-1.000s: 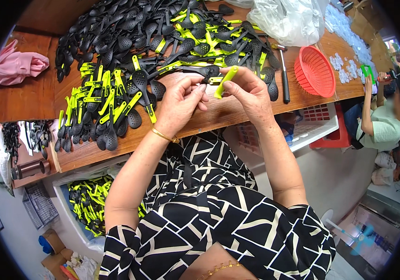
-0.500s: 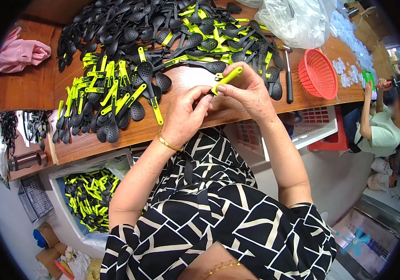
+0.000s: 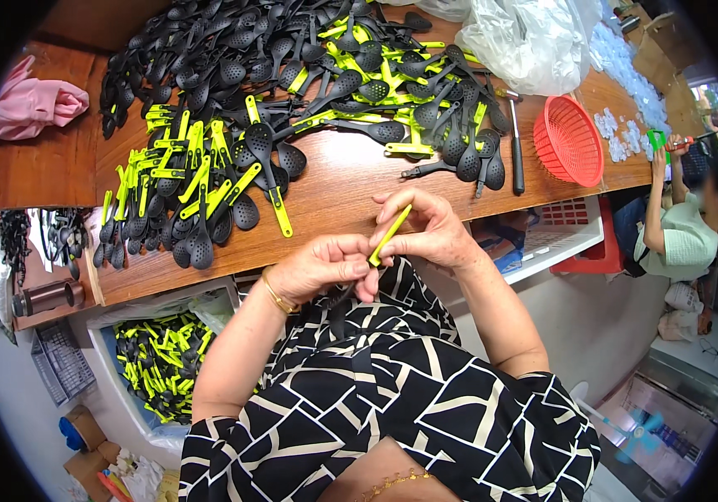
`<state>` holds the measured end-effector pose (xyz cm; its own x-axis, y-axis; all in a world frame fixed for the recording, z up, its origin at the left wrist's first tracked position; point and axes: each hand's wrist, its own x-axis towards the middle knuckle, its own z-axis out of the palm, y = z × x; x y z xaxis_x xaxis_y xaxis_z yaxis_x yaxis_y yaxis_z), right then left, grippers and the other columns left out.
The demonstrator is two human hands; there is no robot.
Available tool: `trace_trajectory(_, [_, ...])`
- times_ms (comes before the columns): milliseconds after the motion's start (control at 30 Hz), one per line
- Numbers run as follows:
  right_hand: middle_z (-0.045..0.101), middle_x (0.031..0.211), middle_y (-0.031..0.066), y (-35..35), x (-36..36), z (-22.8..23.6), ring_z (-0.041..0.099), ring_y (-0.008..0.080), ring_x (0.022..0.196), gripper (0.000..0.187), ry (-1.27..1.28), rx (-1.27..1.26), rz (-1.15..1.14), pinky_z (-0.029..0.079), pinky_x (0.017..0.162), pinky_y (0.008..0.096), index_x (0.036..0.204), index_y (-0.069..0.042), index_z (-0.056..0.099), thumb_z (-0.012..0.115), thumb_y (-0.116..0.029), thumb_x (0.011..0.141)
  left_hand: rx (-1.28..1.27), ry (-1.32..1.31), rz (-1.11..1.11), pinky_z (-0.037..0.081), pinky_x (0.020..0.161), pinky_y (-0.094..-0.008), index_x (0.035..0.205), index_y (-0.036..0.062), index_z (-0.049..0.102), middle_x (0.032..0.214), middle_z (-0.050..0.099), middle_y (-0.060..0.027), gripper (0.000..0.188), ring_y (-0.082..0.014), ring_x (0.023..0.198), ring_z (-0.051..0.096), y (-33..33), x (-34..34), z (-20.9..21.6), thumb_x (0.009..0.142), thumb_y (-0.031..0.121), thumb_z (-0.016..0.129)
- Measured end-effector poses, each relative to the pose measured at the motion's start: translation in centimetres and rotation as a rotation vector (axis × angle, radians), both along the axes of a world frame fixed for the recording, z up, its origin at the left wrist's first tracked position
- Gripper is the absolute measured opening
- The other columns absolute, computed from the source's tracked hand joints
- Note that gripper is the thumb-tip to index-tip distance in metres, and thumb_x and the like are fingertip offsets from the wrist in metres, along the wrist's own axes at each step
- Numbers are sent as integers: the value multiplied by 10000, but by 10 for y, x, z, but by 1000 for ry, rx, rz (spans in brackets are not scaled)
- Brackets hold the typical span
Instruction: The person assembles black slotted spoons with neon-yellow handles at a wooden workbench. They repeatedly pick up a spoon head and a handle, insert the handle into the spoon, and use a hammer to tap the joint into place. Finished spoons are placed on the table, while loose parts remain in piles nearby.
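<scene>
In front of my chest, below the table edge, both hands are closed on one spoon with a lime-green handle (image 3: 394, 234). My right hand (image 3: 430, 233) pinches the handle between thumb and fingers. My left hand (image 3: 325, 266) grips its lower end; the black part there is mostly hidden by the fingers and hard to tell from my black-and-white patterned clothing. On the table beyond lie black spoons (image 3: 260, 144), some slotted, some with green handles. One cluster with green handles (image 3: 196, 180) stands to the left of my hands.
A hammer (image 3: 517, 151) and a red plastic basket (image 3: 550, 159) are on the right of the table, near a clear plastic bag (image 3: 526, 46). Below left, a lined bin (image 3: 108, 351) holds green-handled spoons. A white crate (image 3: 572, 238) sits under the table; a co-worker (image 3: 681, 234) is farther right.
Both hands have come down from over the table toward my body with the spoon. Its green handle has turned more upright.
</scene>
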<state>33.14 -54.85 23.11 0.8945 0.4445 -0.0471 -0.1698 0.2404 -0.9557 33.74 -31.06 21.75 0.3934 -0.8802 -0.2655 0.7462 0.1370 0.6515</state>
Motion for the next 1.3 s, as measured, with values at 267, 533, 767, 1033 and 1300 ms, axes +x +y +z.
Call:
trace_trajectory(267, [721,1061,51,-51,66,-1,663,245,1002,380,-899,-1113,-379,516,901,383,1169,-129,717,802,-119,799,328,-254,533,564,619,-253,1088,55,535,935,718,-113,160,-148,671,702,-23,21,-19,1006,133,647])
trace_trajectory(533, [713,933,21,-46,83,-13,670,182,922,95,-636,-900,-422,519,811,339,969,-79,704,743,-105,887,409,-288,553,581,630,-247,1242,4,551,1061,740,-138,266,-137,731,721,-40,31,-27,1016,118,630])
trace_trajectory(767, [670,1110,66,-9,57,-8,648,97,957,395,52,85,-368,550,823,250,1296,-40,540,706,-38,937,384,-306,579,595,689,-246,1209,18,586,1058,745,-120,232,-152,831,744,-43,31,-12,1009,120,645])
trace_trajectory(1033, [691,1069,31,-14,68,-14,657,100,889,440,-193,-636,-279,546,750,295,1352,-65,595,726,-90,932,391,-296,656,605,746,-259,1180,10,589,1049,742,-128,206,-169,884,744,-35,32,-18,1013,119,638])
trace_trajectory(1300, [714,963,70,-18,119,-9,653,288,928,143,-946,-1243,-359,534,818,398,985,-87,757,724,-141,857,337,-207,726,621,729,-280,1141,27,557,989,715,-155,152,-224,866,751,-36,46,-24,1028,117,607])
